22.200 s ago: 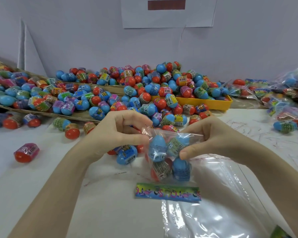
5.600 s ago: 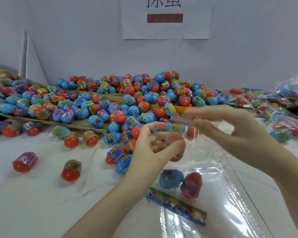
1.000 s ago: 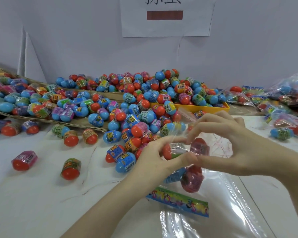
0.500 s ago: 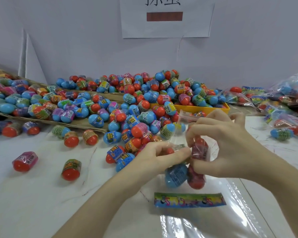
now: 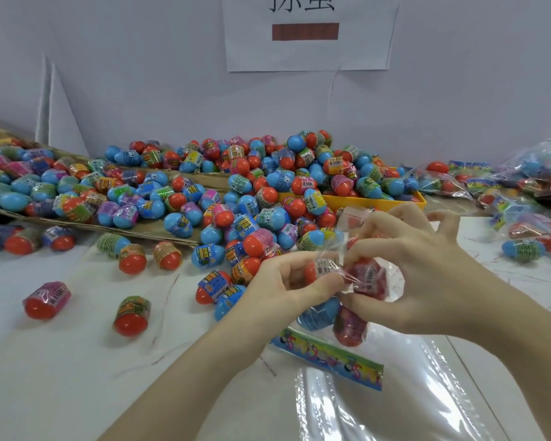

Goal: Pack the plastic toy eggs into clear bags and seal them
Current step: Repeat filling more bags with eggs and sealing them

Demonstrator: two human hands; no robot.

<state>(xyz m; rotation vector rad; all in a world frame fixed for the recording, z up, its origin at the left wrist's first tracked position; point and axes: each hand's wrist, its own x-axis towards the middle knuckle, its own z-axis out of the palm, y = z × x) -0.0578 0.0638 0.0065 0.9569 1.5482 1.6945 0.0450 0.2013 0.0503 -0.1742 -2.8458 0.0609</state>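
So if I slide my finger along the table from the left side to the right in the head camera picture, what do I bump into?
Pink-wrapped egg → green-wrapped egg → left hand → clear bag held in both hands → right hand → lone blue egg by the packed bags.

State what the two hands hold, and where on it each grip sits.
Both hold the clear bag of eggs near its top: left hand and right hand pinch it.

A white tabletop (image 5: 61,377) carries a heap of blue and red plastic eggs (image 5: 252,198), loose eggs at the left (image 5: 131,316), flattened cardboard (image 5: 159,232), a yellow tray (image 5: 379,200), filled bags at the right (image 5: 522,198), a stack of clear bags (image 5: 395,402) and a colourful header strip (image 5: 328,358)
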